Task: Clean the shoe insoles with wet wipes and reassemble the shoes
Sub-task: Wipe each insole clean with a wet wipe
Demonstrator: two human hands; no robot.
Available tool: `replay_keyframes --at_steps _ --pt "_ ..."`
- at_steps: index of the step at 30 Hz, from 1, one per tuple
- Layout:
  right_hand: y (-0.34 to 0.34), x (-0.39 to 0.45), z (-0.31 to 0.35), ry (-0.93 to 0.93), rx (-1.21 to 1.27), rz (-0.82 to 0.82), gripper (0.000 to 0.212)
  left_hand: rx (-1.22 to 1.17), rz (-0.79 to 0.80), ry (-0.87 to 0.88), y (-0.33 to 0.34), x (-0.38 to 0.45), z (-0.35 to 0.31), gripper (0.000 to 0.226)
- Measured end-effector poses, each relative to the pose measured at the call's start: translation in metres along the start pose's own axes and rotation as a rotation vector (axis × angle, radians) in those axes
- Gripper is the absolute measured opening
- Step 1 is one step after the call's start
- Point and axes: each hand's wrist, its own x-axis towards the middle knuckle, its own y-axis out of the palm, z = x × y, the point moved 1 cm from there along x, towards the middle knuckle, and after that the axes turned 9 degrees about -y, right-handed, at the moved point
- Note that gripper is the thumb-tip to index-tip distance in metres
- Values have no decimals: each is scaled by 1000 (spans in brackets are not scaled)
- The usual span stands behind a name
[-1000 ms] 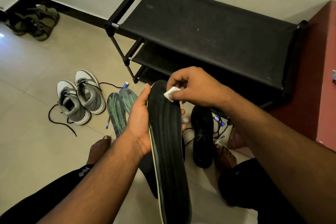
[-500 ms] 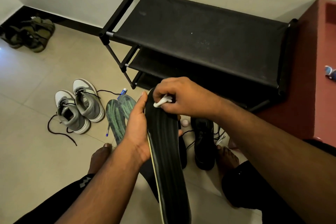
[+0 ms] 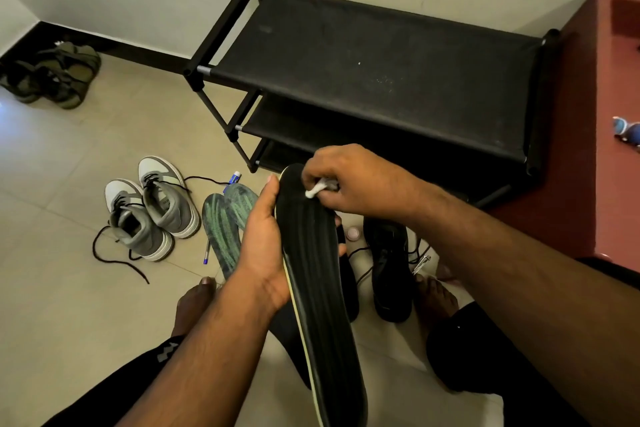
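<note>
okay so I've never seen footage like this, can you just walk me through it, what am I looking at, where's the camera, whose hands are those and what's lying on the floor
There is no machine here. The camera sits on a person's head and looks forward and down, so the two arms reaching in from the bottom are that person's own.

The left hand grips a long black insole by its edge. The right hand pinches a small white wipe against the insole's far end, cleaning it.

On the tiled floor, to the left, stands a pair of grey sneakers with loose laces. Beside them lie two green insoles and a pen. Under the hands stand black shoes, and the person's bare feet show near them. Behind is a black shoe rack, with a pair of green sandals in the far corner.
</note>
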Motion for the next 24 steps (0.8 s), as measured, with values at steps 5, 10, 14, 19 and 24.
replay_keyframes --at_steps 5,10,14,19,24 --pt "5 2 6 13 2 -100 14 -12 -5 34 4 -2 2 64" --pt "2 3 9 -47 38 -160 15 -7 17 27 6 -4 2 64" --pt "3 0 -7 79 -80 -31 14 2 19 20 1 -1 0 71" --pt "1 1 2 -52 40 -295 13 75 26 23 2 -3 4 64" --pt "-2 0 -10 64 -74 -55 14 86 -15 10 -1 -2 1 71"
